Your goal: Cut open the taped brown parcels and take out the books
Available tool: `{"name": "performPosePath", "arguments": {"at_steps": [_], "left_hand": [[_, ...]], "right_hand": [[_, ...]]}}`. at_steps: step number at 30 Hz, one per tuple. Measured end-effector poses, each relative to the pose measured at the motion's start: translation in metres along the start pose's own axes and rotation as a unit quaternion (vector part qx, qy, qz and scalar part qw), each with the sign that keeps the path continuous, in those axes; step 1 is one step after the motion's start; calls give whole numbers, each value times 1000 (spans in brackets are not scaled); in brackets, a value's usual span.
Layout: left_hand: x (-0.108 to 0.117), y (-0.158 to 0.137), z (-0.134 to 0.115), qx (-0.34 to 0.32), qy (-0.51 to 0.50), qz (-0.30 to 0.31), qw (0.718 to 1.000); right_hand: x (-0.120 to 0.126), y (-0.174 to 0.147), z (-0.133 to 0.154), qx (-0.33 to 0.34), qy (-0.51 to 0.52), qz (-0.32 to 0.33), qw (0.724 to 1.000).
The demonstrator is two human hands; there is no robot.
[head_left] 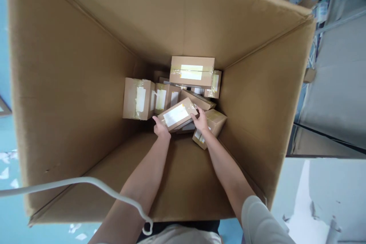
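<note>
Both my arms reach down into a large open cardboard box point(94, 65). Between my hands is a small brown carton point(176, 115) with a white label on top, tilted with its right end higher. My left hand point(161, 127) grips its lower left end, thumb out along the edge. At the right end, my right hand point(201, 120) has its fingers and thumb closed on the corner. Right beside my right hand leans a taped carton point(215, 121), partly covered by that hand and wrist. Another carton point(197, 100) lies just behind the held one.
More labelled cartons sit deeper in the box: a wide one point(192, 71) at the back, a cube-like one point(138, 99) at left, and a smaller one point(216, 84) at right. A white cable point(94, 181) crosses the lower left. Scraps lie on the blue floor point(13, 133).
</note>
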State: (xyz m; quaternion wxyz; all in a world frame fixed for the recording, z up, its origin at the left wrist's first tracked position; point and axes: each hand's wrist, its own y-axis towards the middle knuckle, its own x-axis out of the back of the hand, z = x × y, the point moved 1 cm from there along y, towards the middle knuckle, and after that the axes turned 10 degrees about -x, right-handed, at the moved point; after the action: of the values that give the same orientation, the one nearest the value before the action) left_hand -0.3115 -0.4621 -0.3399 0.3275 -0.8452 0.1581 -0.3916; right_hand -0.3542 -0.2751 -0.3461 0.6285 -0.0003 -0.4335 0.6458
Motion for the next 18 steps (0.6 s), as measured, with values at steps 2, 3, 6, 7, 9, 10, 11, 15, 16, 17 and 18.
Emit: {"name": "performPosePath", "arguments": {"at_steps": [2,3,6,7,9,10,11,15,16,17,18], "left_hand": [[-2,-7,-10,-71,4,11,997],[-1,-9,-12,-105,8,20,994],[4,-15,-12,-197,14,47,979],[7,-16,-13,-226,12,55,972],[12,-19,-17,-289,2,65,955],[14,-20,-21,-320,-8,69,945],[16,-21,-26,-347,-21,76,934],[4,-16,-49,-404,-62,145,901],[-3,-11,-54,-401,-71,172,897],[-12,-5,-59,-392,-83,203,893],[-21,2,-62,-374,-98,237,891]], "right_hand": [[6,-3,4,-9,21,-18,1000],[8,-5,7,-13,27,-23,999],[13,-13,14,-26,34,-40,998],[15,-16,17,-27,37,-47,998],[17,-24,22,-28,50,-65,996],[18,-28,24,-27,59,-74,995],[19,-31,26,-27,67,-84,994],[22,-28,32,-21,58,-131,989],[22,-24,32,-23,44,-137,989],[21,-18,31,-31,30,-137,990],[20,-11,28,-45,19,-128,991]]}}
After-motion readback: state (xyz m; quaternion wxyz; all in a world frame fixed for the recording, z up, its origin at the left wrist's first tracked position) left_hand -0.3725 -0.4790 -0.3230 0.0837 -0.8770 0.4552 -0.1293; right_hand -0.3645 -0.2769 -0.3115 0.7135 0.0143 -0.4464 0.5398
